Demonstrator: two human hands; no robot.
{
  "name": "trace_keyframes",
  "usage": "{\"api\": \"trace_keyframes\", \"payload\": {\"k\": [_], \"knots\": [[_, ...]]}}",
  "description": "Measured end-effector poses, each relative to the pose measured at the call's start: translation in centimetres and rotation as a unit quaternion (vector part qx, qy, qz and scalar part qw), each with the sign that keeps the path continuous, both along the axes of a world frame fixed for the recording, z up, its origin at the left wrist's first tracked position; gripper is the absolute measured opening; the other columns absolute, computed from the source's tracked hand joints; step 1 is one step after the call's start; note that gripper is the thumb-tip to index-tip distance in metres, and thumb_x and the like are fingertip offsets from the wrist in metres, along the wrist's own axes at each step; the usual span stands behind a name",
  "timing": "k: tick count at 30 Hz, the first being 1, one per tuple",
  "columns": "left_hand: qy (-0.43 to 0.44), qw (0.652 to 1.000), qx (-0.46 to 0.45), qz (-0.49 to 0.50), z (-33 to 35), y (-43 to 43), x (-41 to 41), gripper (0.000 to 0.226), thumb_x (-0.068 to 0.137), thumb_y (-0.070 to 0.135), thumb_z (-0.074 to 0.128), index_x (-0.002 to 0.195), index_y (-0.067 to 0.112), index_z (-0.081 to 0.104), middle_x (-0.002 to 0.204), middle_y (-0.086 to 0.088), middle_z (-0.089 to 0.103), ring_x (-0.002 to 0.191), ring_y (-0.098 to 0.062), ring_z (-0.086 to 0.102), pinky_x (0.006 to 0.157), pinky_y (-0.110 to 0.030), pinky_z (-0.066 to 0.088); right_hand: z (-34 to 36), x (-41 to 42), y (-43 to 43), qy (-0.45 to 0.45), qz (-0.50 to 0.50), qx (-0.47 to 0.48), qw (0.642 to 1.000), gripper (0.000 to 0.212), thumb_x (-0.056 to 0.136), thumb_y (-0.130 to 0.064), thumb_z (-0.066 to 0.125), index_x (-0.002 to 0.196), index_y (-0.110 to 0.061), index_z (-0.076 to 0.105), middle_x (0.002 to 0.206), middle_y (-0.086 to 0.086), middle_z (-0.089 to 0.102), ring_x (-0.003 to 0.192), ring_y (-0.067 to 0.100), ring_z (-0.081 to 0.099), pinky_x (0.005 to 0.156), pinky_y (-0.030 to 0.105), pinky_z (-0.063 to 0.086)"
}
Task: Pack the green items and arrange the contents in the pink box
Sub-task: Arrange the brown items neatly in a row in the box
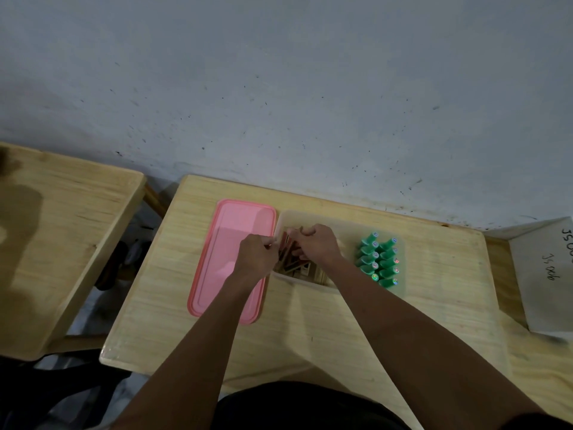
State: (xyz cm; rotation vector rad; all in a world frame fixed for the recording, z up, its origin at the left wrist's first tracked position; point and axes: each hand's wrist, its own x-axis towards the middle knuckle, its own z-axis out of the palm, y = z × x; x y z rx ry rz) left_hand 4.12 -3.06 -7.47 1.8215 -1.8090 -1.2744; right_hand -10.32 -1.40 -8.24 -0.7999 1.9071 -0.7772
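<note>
At table centre, box: a translucent, pale-walled container (310, 282) stands on the wooden table (434, 305), open at the top, its far rim near the wall.
Box contents: brown and reddish flat sticks or slim packets (291, 262) lie loose and crossed in the left part; what they are cannot be told.
Green items: a double row of green capped tubes (379, 259) stands upright at the right end, seemingly inside the box's clear wall, tops showing round stickers.
Pink lid: the pink lid (229, 262) lies flat on the table just left of the box, its right edge touching or nearly touching the box.
Left hand: the left hand (257, 252) is curled at the box's left rim, fingers pressed together; whether they pinch a stick or the rim cannot be told.
Right hand: the right hand (319, 246) is over the box's middle, knuckles up, fingers closed down among the sticks, apparently gripping some.
Arm pose: both forearms reach forward from the lower edge and converge on the box.
Step in hand: arranging, judged; the green tubes look already packed.
Next move calls for: squaring the crossed sticks parallel without toppling the tubes beside them, then fitting the lid.
Outlying: a second wooden table (62, 243) at left, a sheet of paper (548, 274) with handwriting at right.
</note>
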Motion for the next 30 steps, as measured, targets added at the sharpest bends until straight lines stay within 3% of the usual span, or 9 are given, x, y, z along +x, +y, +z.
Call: {"api": "trace_keyframes", "payload": {"k": [3, 5, 8, 12, 16, 21, 25, 30], "knots": [[0.001, 1.000, 0.006, -0.011, -0.3, -0.1, 0.1, 0.031, 0.093, 0.016, 0.056, 0.121, 0.004, 0.064, 0.112, -0.017, 0.070, 0.087, -0.022, 0.070, 0.062, -0.013, 0.052, 0.0, 0.3, -0.2, -0.014, 0.023, 0.027, 0.999, 0.017, 0.086, -0.023, 0.074, 0.088, -0.010, 0.064, 0.081, 0.010, 0.073, 0.075, 0.023, 0.074, 0.068, 0.036, 0.062], [-0.005, 1.000, 0.003, -0.019, -0.3, -0.1, 0.1, 0.030, 0.093, 0.015, 0.055, 0.120, 0.005, 0.064, 0.111, -0.017, 0.070, 0.078, -0.017, 0.068, 0.055, -0.008, 0.047, -0.2, 0.3, -0.3, -0.002, 0.044, 0.052, 0.998, 0.019, 0.085, -0.021, 0.074, 0.097, -0.013, 0.062, 0.079, 0.002, 0.069, 0.075, 0.020, 0.073, 0.068, 0.035, 0.061], [-0.009, 1.000, 0.001, -0.022, -0.2, -0.1, 0.1, 0.031, 0.094, 0.015, 0.055, 0.122, 0.006, 0.063, 0.114, -0.017, 0.070, 0.078, -0.016, 0.066, 0.061, -0.012, 0.049, -0.6, 0.6, -0.4, 0.039, 0.083, 0.050, 0.995, 0.014, 0.086, -0.025, 0.072, 0.092, -0.014, 0.067, 0.083, 0.005, 0.070, 0.079, 0.022, 0.072, 0.074, 0.038, 0.060], [-0.006, 1.000, -0.002, -0.021, -0.1, 0.0, 0.2, 0.032, 0.094, 0.016, 0.055, 0.124, 0.005, 0.061, 0.111, -0.016, 0.071, 0.080, -0.018, 0.068, 0.050, -0.005, 0.045, -0.9, 1.2, -0.6, 0.101, 0.095, 0.040, 0.990, 0.023, 0.085, -0.034, 0.068, 0.078, -0.012, 0.070, 0.078, 0.008, 0.072, 0.075, 0.023, 0.070, 0.075, 0.042, 0.058], [0.006, 1.000, -0.008, -0.022, 0.0, 0.0, 0.2, 0.031, 0.094, 0.017, 0.054, 0.122, 0.004, 0.063, 0.103, -0.016, 0.072, 0.066, -0.010, 0.062, 0.045, -0.002, 0.043, -0.6, 1.6, -0.6, 0.128, 0.094, 0.050, 0.986, 0.024, 0.085, -0.038, 0.065, 0.100, -0.020, 0.061, 0.091, 0.000, 0.067, 0.085, 0.021, 0.065, 0.075, 0.036, 0.054], [0.016, 1.000, -0.009, -0.021, 0.2, 0.2, 0.1, 0.030, 0.095, 0.016, 0.054, 0.121, 0.005, 0.063, 0.098, -0.015, 0.073, 0.060, -0.004, 0.059, 0.047, -0.002, 0.044, -0.4, 2.0, -0.3, 0.143, 0.111, 0.058, 0.982, 0.049, 0.087, -0.038, 0.062, 0.129, -0.025, 0.042, 0.104, 0.003, 0.067, 0.089, 0.023, 0.065, 0.072, 0.036, 0.053], [0.015, 1.000, -0.005, -0.017, 0.2, 0.1, 0.1, 0.030, 0.095, 0.016, 0.054, 0.122, 0.007, 0.063, 0.106, -0.013, 0.072, 0.072, -0.010, 0.064, 0.052, -0.004, 0.046, -0.3, 2.4, 0.0, 0.172, 0.109, 0.046, 0.978, 0.048, 0.088, -0.037, 0.059, 0.130, -0.024, 0.039, 0.101, 0.004, 0.067, 0.087, 0.024, 0.065, 0.069, 0.033, 0.049], [0.011, 1.000, -0.007, -0.021, 0.1, 0.1, 0.1, 0.030, 0.095, 0.015, 0.053, 0.123, 0.007, 0.061, 0.106, -0.015, 0.072, 0.064, -0.009, 0.059, 0.046, -0.002, 0.044, -0.4, 2.3, -0.3, 0.137, 0.078, 0.052, 0.986, 0.046, 0.083, -0.034, 0.065, 0.121, -0.023, 0.042, 0.095, 0.003, 0.068, 0.085, 0.023, 0.066, 0.072, 0.038, 0.055]]}}
